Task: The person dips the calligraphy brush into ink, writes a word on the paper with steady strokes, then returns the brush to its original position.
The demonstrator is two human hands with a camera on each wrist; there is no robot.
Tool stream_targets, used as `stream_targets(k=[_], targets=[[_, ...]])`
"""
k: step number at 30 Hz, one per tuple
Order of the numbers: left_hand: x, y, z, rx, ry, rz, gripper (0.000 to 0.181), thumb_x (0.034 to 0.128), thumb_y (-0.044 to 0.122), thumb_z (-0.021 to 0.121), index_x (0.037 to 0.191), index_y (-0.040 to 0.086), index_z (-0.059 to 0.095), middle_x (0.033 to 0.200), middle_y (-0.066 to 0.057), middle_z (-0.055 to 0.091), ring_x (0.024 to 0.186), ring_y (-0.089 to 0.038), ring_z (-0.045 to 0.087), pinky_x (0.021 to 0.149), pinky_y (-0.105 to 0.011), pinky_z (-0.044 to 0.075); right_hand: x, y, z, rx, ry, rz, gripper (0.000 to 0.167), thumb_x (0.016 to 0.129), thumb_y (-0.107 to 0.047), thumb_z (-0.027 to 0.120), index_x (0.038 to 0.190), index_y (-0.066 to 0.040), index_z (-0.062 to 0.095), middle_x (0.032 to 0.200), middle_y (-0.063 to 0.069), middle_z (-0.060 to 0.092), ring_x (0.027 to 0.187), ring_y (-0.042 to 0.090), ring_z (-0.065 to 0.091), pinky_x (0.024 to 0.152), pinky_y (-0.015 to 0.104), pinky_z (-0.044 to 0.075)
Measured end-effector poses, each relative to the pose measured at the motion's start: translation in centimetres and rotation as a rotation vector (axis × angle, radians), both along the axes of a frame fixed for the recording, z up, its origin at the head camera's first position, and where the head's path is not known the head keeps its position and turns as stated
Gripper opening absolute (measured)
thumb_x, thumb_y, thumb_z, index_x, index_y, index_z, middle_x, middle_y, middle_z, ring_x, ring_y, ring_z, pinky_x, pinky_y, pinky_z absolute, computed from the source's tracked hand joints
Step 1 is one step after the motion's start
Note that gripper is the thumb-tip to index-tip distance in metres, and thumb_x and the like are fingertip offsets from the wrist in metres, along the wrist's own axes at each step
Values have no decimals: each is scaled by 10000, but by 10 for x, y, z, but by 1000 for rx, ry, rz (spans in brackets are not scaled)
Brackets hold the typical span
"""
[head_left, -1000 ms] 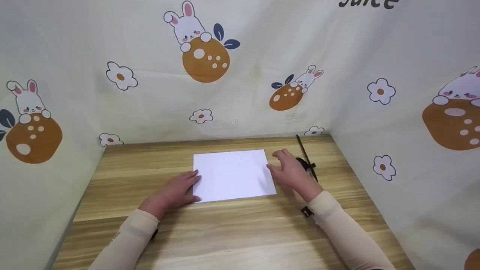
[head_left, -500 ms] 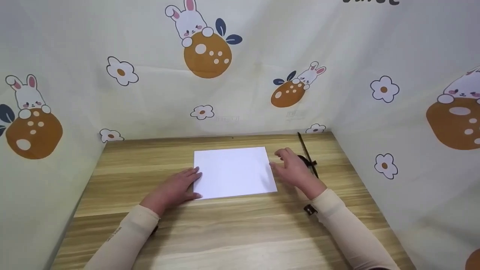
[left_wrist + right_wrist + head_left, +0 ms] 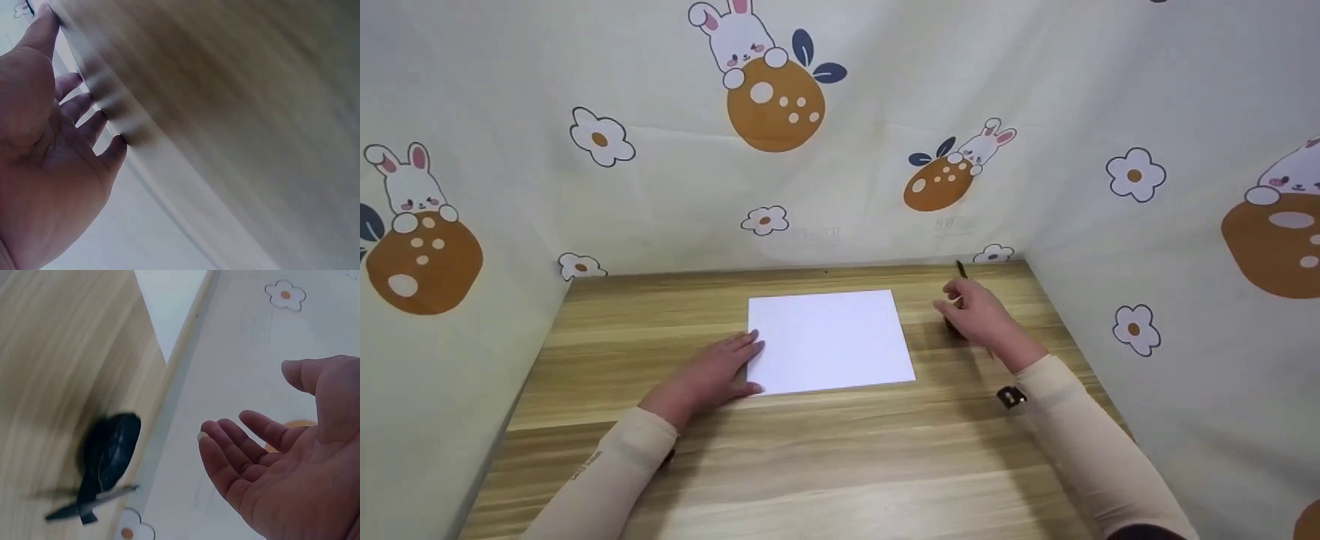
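A white sheet of paper [image 3: 831, 341] lies flat on the wooden table. My left hand [image 3: 711, 376] rests on its left edge, fingertips and thumb extended onto it; the left wrist view shows these fingers [image 3: 90, 132] spread along the edge. Right of the paper, my right hand [image 3: 982, 313] hovers with loosely bent fingers and holds nothing. It is over a thin dark pen-like stick [image 3: 961, 268], mostly hidden by the hand in the head view. In the right wrist view, a black rounded object [image 3: 115, 444] with a short tab lies against the stick; its kind is unclear.
The wooden table [image 3: 810, 465] is enclosed at the back and both sides by pale cloth walls [image 3: 675, 187] printed with rabbits, oranges and flowers. The table's back edge meets the cloth just beyond the stick.
My right hand has moved right, away from the paper's right edge to above the black object and stick. The left hand stays on the paper. The head view has tilted slightly downward.
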State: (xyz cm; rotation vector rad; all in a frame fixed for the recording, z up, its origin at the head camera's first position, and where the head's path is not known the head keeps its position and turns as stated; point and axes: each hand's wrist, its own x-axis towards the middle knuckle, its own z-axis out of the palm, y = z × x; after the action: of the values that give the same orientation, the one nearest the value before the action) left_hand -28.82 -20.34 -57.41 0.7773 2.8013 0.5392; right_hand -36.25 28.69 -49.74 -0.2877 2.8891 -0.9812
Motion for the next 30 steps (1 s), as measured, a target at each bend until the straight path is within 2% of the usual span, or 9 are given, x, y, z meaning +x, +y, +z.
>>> stream_targets(k=[6,11,15,19,20,22,25,27,30], targets=[[1,0,-2,20,12,-8,820,1062,443,748,1669,-14,440,1759,-245,352,1621,-476,324,1279,-695,295,-17,32,5,94,2,-88,547,1127,-359,622,1415,107,610,1344,308,677,1227,451,657,1047,606,544],[2,-1,-1,39,22,-14,811,1054,417,761,1645,-48,457,1739,-274,372,1602,-507,342,1269,-703,305,-29,52,2,98,-74,-172,580,1139,-378,573,1442,117,554,1392,327,630,1210,444,641,1037,598,539],[0,0,1,30,22,-15,814,1060,442,750,1650,-36,456,1743,-265,370,1606,-496,342,1267,-709,304,-40,63,-3,126,-99,-184,581,1150,-368,537,1445,132,540,1421,348,611,1216,457,637,1047,611,532],[-2,-1,-3,19,23,-11,819,1064,445,745,1663,-24,443,1755,-254,354,1618,-486,325,1273,-708,295,-52,69,-9,164,-108,-180,599,1139,-387,538,1446,127,552,1422,338,619,1233,463,638,1057,620,532],[-3,-1,-4,13,22,-9,822,1065,446,743,1669,-19,436,1761,-249,346,1623,-480,317,1277,-705,291,-55,70,-11,161,-117,-181,586,1136,-382,543,1431,124,560,1387,322,630,1192,440,643,1031,603,543],[-3,-1,-6,-2,20,-6,829,1065,451,741,1677,-11,426,1769,-238,336,1631,-470,305,1283,-699,284,-61,71,-16,147,-127,-188,506,1125,-351,572,1337,108,596,1228,258,661,1041,358,642,921,534,561],[-3,0,-7,-11,17,-6,838,1066,467,734,1682,-6,418,1773,-233,329,1635,-467,297,1282,-705,280,-70,70,-23,152,-140,-191,349,1105,-303,610,996,29,619,846,86,583,726,210,519,681,385,481],[-3,0,-7,-11,13,-5,838,1069,469,729,1685,-4,414,1776,-232,324,1639,-466,289,1284,-709,272,-75,70,-27,175,-141,-186,380,1090,-277,633,792,-62,536,673,-17,445,588,136,388,571,320,373],[-3,-1,-7,-13,18,-4,830,1077,470,717,1688,-1,410,1778,-229,321,1641,-463,286,1287,-706,266,-81,70,-30,229,-132,-164,491,1061,-240,648,642,-144,412,559,-69,321,504,102,280,497,292,280]])
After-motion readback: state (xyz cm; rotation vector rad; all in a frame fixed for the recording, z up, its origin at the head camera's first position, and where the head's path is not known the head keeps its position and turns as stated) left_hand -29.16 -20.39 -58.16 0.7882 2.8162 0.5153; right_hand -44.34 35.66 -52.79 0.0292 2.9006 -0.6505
